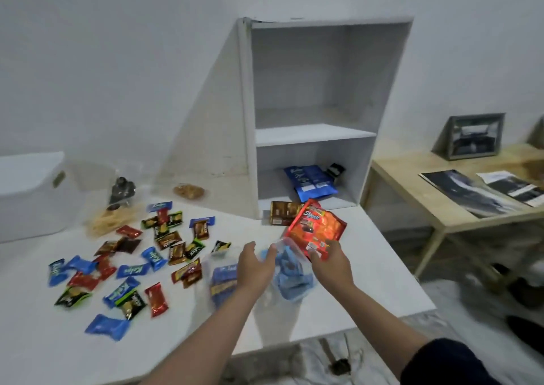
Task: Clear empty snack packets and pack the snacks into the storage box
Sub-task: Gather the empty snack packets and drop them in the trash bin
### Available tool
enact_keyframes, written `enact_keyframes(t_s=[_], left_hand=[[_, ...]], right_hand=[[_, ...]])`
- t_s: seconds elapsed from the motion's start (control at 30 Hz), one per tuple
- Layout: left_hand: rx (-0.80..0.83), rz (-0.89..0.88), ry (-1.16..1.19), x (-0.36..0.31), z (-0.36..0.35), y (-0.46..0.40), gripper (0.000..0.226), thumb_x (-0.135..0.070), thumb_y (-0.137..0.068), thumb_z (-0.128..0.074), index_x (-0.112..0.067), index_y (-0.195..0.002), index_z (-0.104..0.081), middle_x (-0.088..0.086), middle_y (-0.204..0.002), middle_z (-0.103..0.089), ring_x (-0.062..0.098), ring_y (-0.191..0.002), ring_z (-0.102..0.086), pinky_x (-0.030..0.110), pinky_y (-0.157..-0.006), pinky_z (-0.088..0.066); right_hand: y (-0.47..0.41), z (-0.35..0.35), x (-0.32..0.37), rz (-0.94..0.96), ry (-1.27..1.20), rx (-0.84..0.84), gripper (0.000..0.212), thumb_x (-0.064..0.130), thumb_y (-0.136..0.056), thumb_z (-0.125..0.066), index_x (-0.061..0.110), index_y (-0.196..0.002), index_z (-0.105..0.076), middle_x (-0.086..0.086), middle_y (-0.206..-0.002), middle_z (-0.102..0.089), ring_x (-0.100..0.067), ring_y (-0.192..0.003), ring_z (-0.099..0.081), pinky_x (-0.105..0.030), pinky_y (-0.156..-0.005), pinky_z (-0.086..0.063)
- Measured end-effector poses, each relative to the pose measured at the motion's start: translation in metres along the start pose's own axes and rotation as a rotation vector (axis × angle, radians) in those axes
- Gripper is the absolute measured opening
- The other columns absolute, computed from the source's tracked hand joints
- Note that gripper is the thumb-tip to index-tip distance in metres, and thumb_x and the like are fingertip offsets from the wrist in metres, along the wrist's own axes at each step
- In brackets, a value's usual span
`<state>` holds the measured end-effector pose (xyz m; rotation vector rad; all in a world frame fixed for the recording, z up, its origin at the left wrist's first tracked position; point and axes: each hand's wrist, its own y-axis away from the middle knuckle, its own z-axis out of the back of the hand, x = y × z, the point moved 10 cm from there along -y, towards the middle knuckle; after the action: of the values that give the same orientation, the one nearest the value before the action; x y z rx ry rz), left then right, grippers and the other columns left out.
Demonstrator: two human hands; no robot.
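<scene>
Two hands (left [255, 267], right [332, 262]), one red packet [316, 227], one white shelf [312, 134]

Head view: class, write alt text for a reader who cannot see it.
A person's right hand grips a red snack packet over a white table; the left hand is open beside blue packaging. Small wrapped snacks lie scattered leftward.

shelf: a white shelf [312, 134] stands on the white table [353, 296]
side table: a picture frame [468, 136] and papers [482, 193]
</scene>
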<state>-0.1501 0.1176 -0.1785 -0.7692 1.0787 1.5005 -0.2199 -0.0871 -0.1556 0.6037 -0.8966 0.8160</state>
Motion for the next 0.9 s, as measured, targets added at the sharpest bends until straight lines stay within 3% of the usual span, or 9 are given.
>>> enact_keyframes(t_s=[0.23, 0.4, 0.53, 0.67, 0.77, 0.83, 0.9], left_hand=[[0.054, -0.044, -0.164, -0.027, -0.063, -0.058, 0.065, -0.043, -0.087, -0.060, -0.010, -0.139, -0.039, 0.012, -0.144, -0.043, 0.027, -0.132, -0.042, 0.035, -0.105, -0.036], [0.094, -0.125, -0.258, -0.046, -0.103, -0.125, 0.060, -0.047, -0.077, -0.069, -0.015, -0.124, -0.052, 0.008, -0.126, -0.054, 0.027, -0.121, -0.050, 0.038, -0.100, -0.043], [0.154, -0.169, -0.429, -0.060, -0.140, -0.179, 0.077, -0.059, -0.064, -0.074, -0.017, -0.125, -0.050, 0.006, -0.125, -0.052, 0.025, -0.120, -0.049, 0.039, -0.100, -0.042], [0.253, -0.206, -0.734, -0.059, -0.179, -0.225, 0.117, -0.076, -0.055, -0.067, -0.016, -0.146, -0.025, 0.008, -0.153, -0.027, 0.027, -0.141, -0.024, 0.044, -0.115, -0.021], [0.344, -0.229, -0.869, -0.048, -0.202, -0.250, 0.125, -0.079, -0.055, -0.064, -0.017, -0.151, -0.011, 0.006, -0.160, -0.007, 0.025, -0.147, -0.005, 0.050, -0.119, -0.008], [0.388, -0.232, -0.935, -0.042, -0.209, -0.261, 0.120, -0.076, -0.059, -0.065, -0.019, -0.151, -0.013, 0.004, -0.160, -0.009, 0.024, -0.148, -0.004, 0.053, -0.118, -0.004], [0.382, -0.228, -0.952, -0.037, -0.210, -0.267, 0.108, -0.074, -0.061, -0.065, -0.023, -0.147, -0.024, 0.002, -0.156, -0.024, 0.024, -0.145, -0.013, 0.053, -0.118, -0.002]], right_hand=[[-0.077, 0.030, -0.045, -0.112, 0.012, -0.036, 0.047, 0.029, -0.089, -0.062, 0.011, -0.129, -0.045, -0.011, -0.130, -0.057, -0.028, -0.116, -0.057, -0.033, -0.087, -0.046], [-0.152, 0.024, -0.056, -0.115, 0.063, -0.024, 0.048, 0.030, -0.089, -0.060, 0.013, -0.130, -0.043, -0.009, -0.128, -0.058, -0.025, -0.110, -0.060, -0.036, -0.089, -0.052], [-0.215, 0.010, -0.063, -0.220, 0.047, 0.021, 0.058, 0.040, -0.088, -0.059, 0.018, -0.137, -0.036, -0.009, -0.135, -0.051, -0.024, -0.110, -0.061, -0.039, -0.086, -0.056], [-0.279, 0.001, -0.061, -0.195, 0.043, -0.020, 0.064, 0.041, -0.087, -0.061, 0.011, -0.139, -0.037, -0.013, -0.138, -0.049, -0.028, -0.125, -0.049, -0.037, -0.099, -0.042], [-0.324, -0.006, -0.066, -0.230, -0.014, -0.059, 0.071, 0.046, -0.084, -0.063, 0.006, -0.137, -0.038, -0.016, -0.135, -0.051, -0.031, -0.124, -0.049, -0.040, -0.100, -0.043], [-0.355, -0.012, -0.071, -0.277, -0.069, -0.098, 0.072, 0.051, -0.080, -0.065, 0.001, -0.128, -0.044, -0.017, -0.122, -0.057, -0.034, -0.118, -0.053, -0.041, -0.096, -0.045], [-0.386, -0.017, -0.074, -0.328, -0.107, -0.141, 0.078, 0.059, -0.074, -0.067, -0.004, -0.115, -0.051, -0.020, -0.109, -0.061, -0.036, -0.108, -0.058, -0.040, -0.088, -0.048]])
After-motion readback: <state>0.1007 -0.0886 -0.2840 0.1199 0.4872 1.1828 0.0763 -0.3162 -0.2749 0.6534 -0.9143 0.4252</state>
